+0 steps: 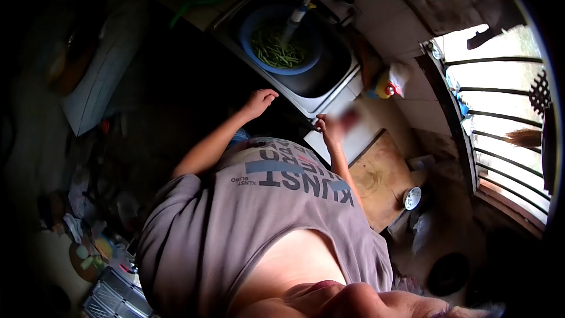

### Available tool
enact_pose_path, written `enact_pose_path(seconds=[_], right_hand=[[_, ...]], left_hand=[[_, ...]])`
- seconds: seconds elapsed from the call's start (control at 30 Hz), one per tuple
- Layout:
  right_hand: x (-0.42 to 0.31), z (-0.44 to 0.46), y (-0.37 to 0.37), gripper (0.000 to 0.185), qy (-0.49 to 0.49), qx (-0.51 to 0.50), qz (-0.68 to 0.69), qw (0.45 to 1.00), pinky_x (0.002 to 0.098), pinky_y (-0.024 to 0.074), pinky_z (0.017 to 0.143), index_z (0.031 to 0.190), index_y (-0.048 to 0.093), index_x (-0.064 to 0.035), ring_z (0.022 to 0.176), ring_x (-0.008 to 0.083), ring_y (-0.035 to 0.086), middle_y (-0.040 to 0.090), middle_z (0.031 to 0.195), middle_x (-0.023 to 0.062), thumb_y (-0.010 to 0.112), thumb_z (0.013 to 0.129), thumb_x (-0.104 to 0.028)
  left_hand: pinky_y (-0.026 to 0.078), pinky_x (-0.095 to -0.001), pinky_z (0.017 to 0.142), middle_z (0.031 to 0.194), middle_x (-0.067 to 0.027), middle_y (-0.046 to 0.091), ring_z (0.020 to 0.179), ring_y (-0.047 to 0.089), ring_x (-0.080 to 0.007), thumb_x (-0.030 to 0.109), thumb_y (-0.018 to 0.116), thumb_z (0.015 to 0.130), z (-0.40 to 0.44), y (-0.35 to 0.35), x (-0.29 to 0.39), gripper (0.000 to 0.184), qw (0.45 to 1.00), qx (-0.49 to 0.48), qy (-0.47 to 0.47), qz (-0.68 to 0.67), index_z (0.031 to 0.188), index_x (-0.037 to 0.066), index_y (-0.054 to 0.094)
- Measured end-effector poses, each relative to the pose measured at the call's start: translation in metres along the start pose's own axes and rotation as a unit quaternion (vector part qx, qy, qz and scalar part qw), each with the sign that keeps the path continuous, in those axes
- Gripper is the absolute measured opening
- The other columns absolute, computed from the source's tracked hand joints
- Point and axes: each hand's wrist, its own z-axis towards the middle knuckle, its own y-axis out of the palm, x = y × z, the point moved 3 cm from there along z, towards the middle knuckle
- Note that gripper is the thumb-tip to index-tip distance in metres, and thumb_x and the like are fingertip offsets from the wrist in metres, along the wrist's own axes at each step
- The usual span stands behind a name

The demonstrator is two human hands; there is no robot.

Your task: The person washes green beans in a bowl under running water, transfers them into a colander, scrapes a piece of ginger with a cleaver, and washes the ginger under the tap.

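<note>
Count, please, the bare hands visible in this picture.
2. The bare left hand is near the silver metal sink; the bare right hand is by the white countertop, near the sink's corner. Dark areas may hide others.

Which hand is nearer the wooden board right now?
Right. The right hand is by the white surface next to the board; the left hand is farther off, to its left, on the near side of the blue basin.
</note>
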Motion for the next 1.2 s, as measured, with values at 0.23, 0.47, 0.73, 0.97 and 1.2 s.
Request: enact_pose_path(seconds=[0.23,0.47,0.73,0.97,1.2], right_hand=[[-0.059,0.067,0.147,0.016,-0.021,0.176,-0.104,0.979,0.0273,0.0483,0.077,0.103,0.061,-0.0029,0.087,0.0160,0.062,0.064,0.094,0.0080,0.059,0.088,-0.007],[-0.074,0.092,0.152,0.017,0.085,0.194,-0.172,0.962,0.0265,0.0479,0.076,0.101,0.062,-0.0010,0.084,0.0145,0.063,0.067,0.088,0.0079,0.057,0.089,-0.012],[-0.084,0.156,0.160,0.013,-0.016,0.217,-0.215,0.952,0.0306,0.0493,0.072,0.098,0.064,-0.0048,0.079,0.0194,0.063,0.065,0.091,0.0098,0.059,0.087,-0.009],[-0.083,0.271,0.164,0.034,-0.125,0.315,-0.419,0.842,0.0449,0.0417,0.087,0.104,0.060,-0.0073,0.102,0.0388,0.051,0.058,0.104,0.0147,0.069,0.072,-0.013],[-0.085,0.271,0.201,0.057,-0.129,0.066,-0.514,0.846,0.0536,0.0238,0.105,0.124,0.055,-0.0323,0.131,0.0349,0.032,0.037,0.142,0.0044,0.073,0.070,-0.029]], left_hand=[[0.045,-0.0374,0.077,0.084,-0.0089,0.060,0.085,0.056,-0.0286,0.004,0.058,0.081,0.058,-0.152,-0.066,0.012,0.975,0.087,0.161,0.130,0.090,0.006,0.064],[0.045,-0.0383,0.083,0.092,-0.0084,0.059,0.093,0.054,-0.0284,0.002,0.056,0.079,0.133,-0.178,-0.072,0.015,0.950,0.061,0.239,0.191,0.092,0.005,0.063],[0.043,-0.0383,0.088,0.089,-0.0022,0.063,0.096,0.054,-0.0227,0.015,0.056,0.078,0.187,-0.171,-0.102,0.016,0.903,0.020,0.243,0.354,0.090,0.012,0.066],[0.043,-0.0370,0.089,0.086,-0.0008,0.062,0.096,0.054,-0.0206,0.017,0.060,0.075,0.187,-0.168,-0.092,0.012,0.885,0.026,0.262,0.385,0.086,0.013,0.065],[0.044,-0.0378,0.087,0.091,-0.0029,0.062,0.096,0.055,-0.0211,0.011,0.062,0.073,0.188,-0.167,-0.087,0.016,0.891,-0.005,0.232,0.391,0.089,0.010,0.065]])
